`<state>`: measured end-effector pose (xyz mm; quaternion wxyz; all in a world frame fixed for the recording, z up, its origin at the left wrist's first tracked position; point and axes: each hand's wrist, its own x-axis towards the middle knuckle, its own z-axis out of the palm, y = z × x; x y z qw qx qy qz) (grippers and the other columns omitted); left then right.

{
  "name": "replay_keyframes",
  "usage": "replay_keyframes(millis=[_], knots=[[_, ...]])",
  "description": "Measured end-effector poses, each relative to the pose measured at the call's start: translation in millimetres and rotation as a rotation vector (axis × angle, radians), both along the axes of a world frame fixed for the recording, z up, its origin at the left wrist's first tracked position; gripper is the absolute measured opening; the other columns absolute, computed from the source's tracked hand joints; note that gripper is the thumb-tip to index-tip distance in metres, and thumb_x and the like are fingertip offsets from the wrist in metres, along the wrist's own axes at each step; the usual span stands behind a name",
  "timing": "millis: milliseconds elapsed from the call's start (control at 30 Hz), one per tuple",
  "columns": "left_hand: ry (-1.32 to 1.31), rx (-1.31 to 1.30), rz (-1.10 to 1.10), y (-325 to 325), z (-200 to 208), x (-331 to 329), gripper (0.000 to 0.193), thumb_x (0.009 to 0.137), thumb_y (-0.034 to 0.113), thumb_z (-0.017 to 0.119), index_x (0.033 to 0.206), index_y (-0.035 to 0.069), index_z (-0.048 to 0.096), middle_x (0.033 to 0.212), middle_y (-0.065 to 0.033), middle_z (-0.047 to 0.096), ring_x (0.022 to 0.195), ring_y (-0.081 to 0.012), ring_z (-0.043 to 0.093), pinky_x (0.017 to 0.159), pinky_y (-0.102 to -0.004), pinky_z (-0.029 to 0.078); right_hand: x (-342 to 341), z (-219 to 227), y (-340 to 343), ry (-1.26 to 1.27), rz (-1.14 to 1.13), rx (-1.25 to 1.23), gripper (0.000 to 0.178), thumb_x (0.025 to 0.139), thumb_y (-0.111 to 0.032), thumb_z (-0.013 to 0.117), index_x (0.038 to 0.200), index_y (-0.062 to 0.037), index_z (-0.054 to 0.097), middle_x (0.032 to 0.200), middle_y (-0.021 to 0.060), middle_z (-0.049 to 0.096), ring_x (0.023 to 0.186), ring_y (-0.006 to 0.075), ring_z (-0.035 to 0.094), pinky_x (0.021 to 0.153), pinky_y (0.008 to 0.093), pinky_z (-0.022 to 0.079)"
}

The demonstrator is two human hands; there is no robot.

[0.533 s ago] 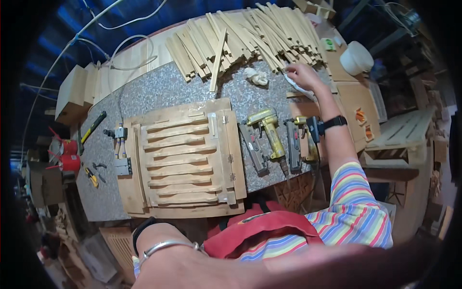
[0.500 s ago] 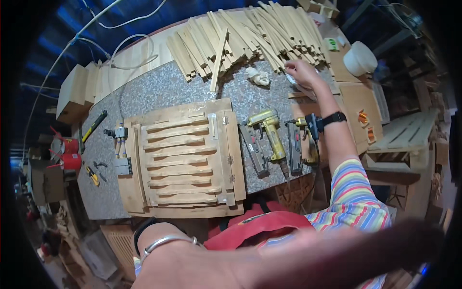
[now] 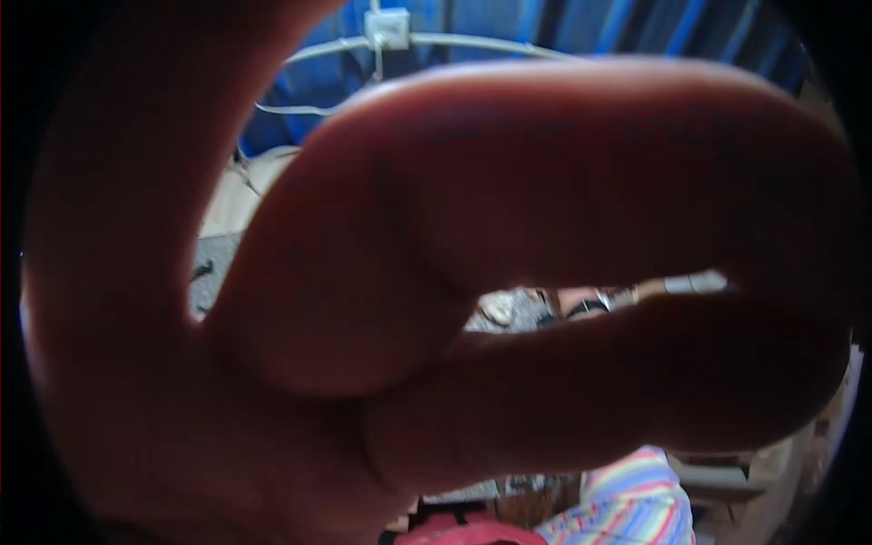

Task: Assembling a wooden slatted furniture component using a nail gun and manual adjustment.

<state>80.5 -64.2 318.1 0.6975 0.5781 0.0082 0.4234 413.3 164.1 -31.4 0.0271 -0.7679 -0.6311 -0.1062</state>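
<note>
My left hand [image 3: 354, 309] covers most of the view, dark and blurred, very close to the camera. Its thumb stands away from the fingers at the left, and two fingers stretch to the right with a narrow gap between them. Nothing shows in its grasp. Through that gap a small patch of skin and a dark band of my right arm [image 3: 586, 304] appear; the fingers of my right hand are hidden. A crumpled white cloth [image 3: 497, 309] lies on the speckled grey tabletop just left of that patch.
Blue corrugated wall [image 3: 509, 23] with a white cable and a pale box [image 3: 388, 29] on it shows above. At the left, pale boards [image 3: 232, 195] border the tabletop [image 3: 215, 259]. My striped sleeve [image 3: 636, 500] and a red cloth [image 3: 463, 527] are at the bottom.
My left hand has risen from the lower edge and now blocks most of the view. The view has tilted upward, showing more wall. The wood strips and nail guns are hidden.
</note>
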Motion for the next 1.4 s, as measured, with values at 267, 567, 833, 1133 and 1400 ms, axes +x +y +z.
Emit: replay_keyframes(millis=[267,567,833,1133,1400], knots=[[0.332,0.277,0.17,15.8,16.7,-8.4,0.098,0.079,0.036,0.073,0.149,0.01,0.011,0.148,-0.0269,0.024,0.117,-0.039,0.048,0.091,-0.0419,0.048,-20.9,19.7,2.2,-0.028,0.073,0.061,0.026,0.084,-0.009,0.056,0.107,0.0005,0.06,0.105,0.0187,0.059,0.097,0.03,0.061,0.084,0.036,0.053],[0.273,0.641,0.722,-16.9,22.9,-40.1,0.088,0.084,0.031,0.068,0.149,0.007,0.013,0.145,-0.0341,0.023,0.128,-0.0428,0.041,0.102,-0.0451,0.042,-23.1,86.7,-16.0,0.435,-0.137,-0.135,0.054,0.079,-0.009,0.06,0.126,0.01,0.04,0.121,0.0288,0.054,0.115,0.0389,0.054,0.096,0.044,0.047],[0.405,-0.211,0.836,-46.0,-161.4,-53.6,0.046,0.087,-0.001,0.057,0.132,0.002,0.045,0.126,-0.011,0.052,0.107,-0.0221,0.057,0.093,-0.0331,0.047,-18.3,93.6,-46.0,0.472,-0.097,-0.227,0.043,0.089,-0.02,0.054,0.124,0.0037,0.05,0.119,0.0235,0.059,0.111,0.0385,0.058,0.093,0.0453,0.047],[0.467,-0.445,0.78,-33.5,-226.8,-27.5,0.05,0.087,0.01,0.064,0.132,0.001,0.045,0.125,-0.0101,0.052,0.11,-0.0197,0.055,0.094,-0.0314,0.043,-20.8,93.9,-103.2,0.599,-0.064,0.252,0.036,0.09,-0.021,0.057,0.116,0.0009,0.043,0.107,0.0201,0.061,0.097,0.035,0.062,0.084,0.0469,0.049],[0.081,-0.344,0.543,29.9,-183.1,40.5,0.053,0.087,0.012,0.064,0.134,0.003,0.041,0.105,-0.0129,0.06,0.093,-0.0199,0.06,0.085,-0.0319,0.047,-133.7,74.1,-228.7,1.291,0.678,-0.192,0.032,0.09,-0.021,0.061,0.115,-0.0059,0.049,0.09,0.0138,0.06,0.085,0.0267,0.06,0.077,0.0422,0.049]])
